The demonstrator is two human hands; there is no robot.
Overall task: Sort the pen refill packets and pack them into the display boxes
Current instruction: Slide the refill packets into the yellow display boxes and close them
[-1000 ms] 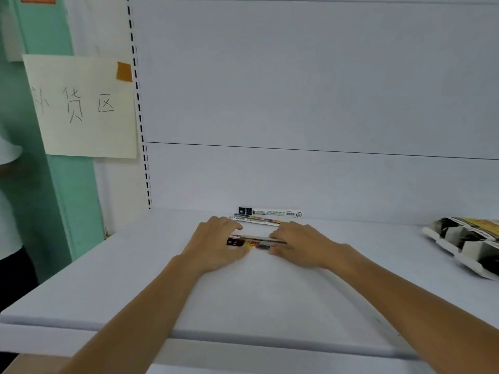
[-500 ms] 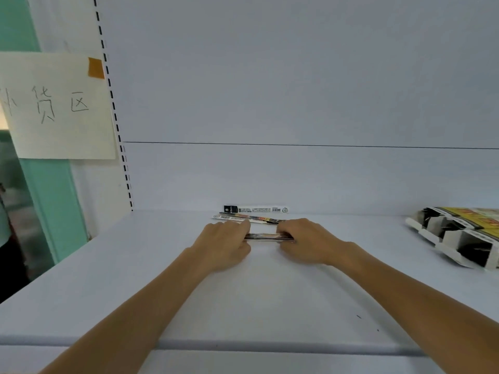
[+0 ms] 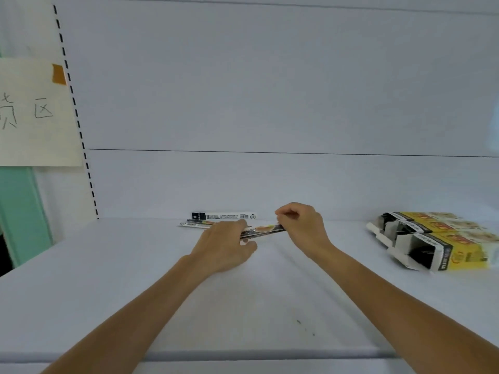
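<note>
1. Both hands hold one bundle of refill packets (image 3: 266,230) in the middle of the frame, just above the white shelf (image 3: 243,306).
2. The left hand (image 3: 224,247) has its fingers curled round the left end. The right hand (image 3: 302,228) has its fingers curled too and seems to grip the right end, which sits a bit higher.
3. Two loose packets are behind the hands. A white packet (image 3: 224,215) leans on the back wall. A flat packet (image 3: 194,224) lies just in front of it.
4. The display boxes (image 3: 437,238) lie at the right of the frame, well apart from the hands, with their open ends facing left.
5. The packets look thin and slippery. If one hand lets go on the way to the boxes, the bundle could fan out and fall.
6. If the bundle goes in crooked, it could catch on a box flap. The two loose packets could also be forgotten.
7. A moment ago both hands were low and the bundle lay level between them. Now the right hand is higher and the bundle tilts up to the right.
8. The view has turned right, so the boxes show more and the paper sign (image 3: 35,112) has slid to the left edge.
</note>
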